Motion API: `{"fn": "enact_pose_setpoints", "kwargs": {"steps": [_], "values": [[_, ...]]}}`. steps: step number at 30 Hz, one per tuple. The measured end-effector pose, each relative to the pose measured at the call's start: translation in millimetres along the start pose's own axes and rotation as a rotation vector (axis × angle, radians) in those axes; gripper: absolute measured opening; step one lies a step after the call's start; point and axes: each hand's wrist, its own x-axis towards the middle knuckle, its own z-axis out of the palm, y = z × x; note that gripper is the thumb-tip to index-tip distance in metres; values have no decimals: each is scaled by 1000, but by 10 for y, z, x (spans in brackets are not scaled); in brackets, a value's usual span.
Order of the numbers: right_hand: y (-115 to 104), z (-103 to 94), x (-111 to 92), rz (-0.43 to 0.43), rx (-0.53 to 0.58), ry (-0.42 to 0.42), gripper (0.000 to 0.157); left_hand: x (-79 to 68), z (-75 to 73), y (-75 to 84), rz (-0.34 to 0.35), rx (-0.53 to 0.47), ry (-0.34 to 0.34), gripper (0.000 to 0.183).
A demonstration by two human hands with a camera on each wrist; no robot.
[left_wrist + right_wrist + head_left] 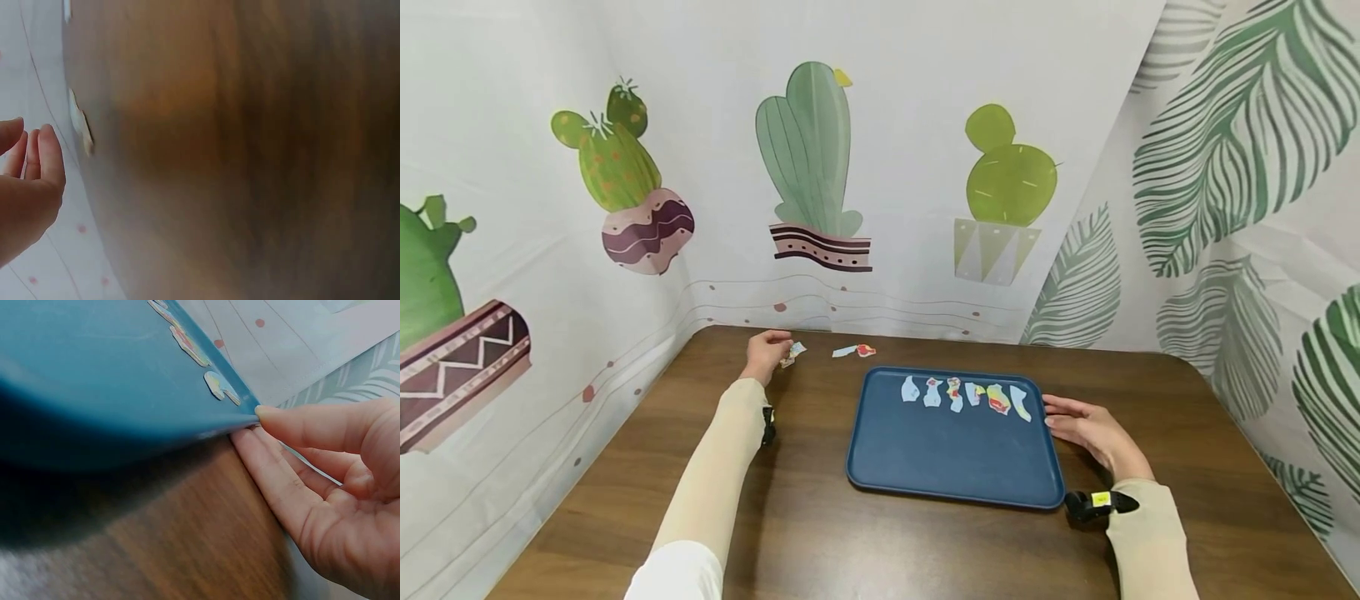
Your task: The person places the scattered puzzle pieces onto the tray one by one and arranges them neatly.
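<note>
A blue tray (955, 458) lies on the table. Along its far edge runs a row of several torn-looking picture pieces, such as a pale one (910, 389) and a red-yellow one (997, 398). My right hand (1090, 425) is at the tray's right side; in the right wrist view its thumb (312, 425) presses on the rim with the fingers below, pinching it. At the far left of the table, my left hand (766, 354) hovers beside a small group of pieces (795, 351). Its fingers (51, 153) are loosely bent, with nothing seen between them.
Two more pieces, one pale blue (844, 352) and one red (866, 351), lie near the far edge between the left hand and the tray. A cloth (910, 300) printed with cacti and leaves hangs behind the brown wooden table (820, 533).
</note>
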Motion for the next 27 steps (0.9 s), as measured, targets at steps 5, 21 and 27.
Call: {"fn": "enact_pose_setpoints", "kwargs": {"steps": [5, 21, 27], "values": [[-23, 6, 5, -4, -5, -5, 64, 64, -152, -101, -8, 51, 30, 36], [-13, 0, 12, 5, 8, -1, 65, 71, -139, -114, -49, 351, -190, 64], [2, 3, 0, -4, 10, -3, 65, 78, -116, -117, -90, 398, -245, 70]]}}
